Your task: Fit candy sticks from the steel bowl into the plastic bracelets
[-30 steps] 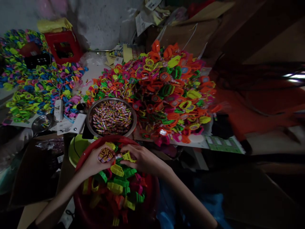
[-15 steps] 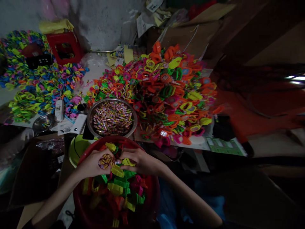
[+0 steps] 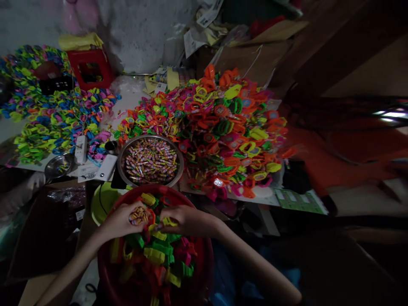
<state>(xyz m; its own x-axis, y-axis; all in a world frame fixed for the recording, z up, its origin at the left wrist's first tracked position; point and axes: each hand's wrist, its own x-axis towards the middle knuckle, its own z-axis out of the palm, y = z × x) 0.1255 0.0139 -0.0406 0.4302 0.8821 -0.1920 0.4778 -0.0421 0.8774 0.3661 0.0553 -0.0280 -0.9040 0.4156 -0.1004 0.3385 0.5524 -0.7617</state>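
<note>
We have our left hand [image 3: 121, 220] closed around a bundle of wrapped tubes [image 3: 138, 216] and our right hand [image 3: 188, 219] gripping a yellow plastic toy [image 3: 170, 222], both above the red tub [image 3: 204, 257] of coloured pieces [image 3: 155, 256]. Beyond the tub, a metal bowl [image 3: 181, 168] full of similar tubes [image 3: 151, 159] sits on the surface [image 3: 131, 92], beside a heap of bright toys [image 3: 232, 127]

Before you: toys [image 3: 154, 255] in tub [image 3: 204, 263] | behind tub: sticks [image 3: 151, 159] in bowl [image 3: 180, 166] | bowl's right: heap [image 3: 232, 131]

tube bundle [image 3: 137, 216]: partly hidden by left fingers [image 3: 134, 229] | co-worker's arm [image 3: 14, 197]: cropped at left
</note>
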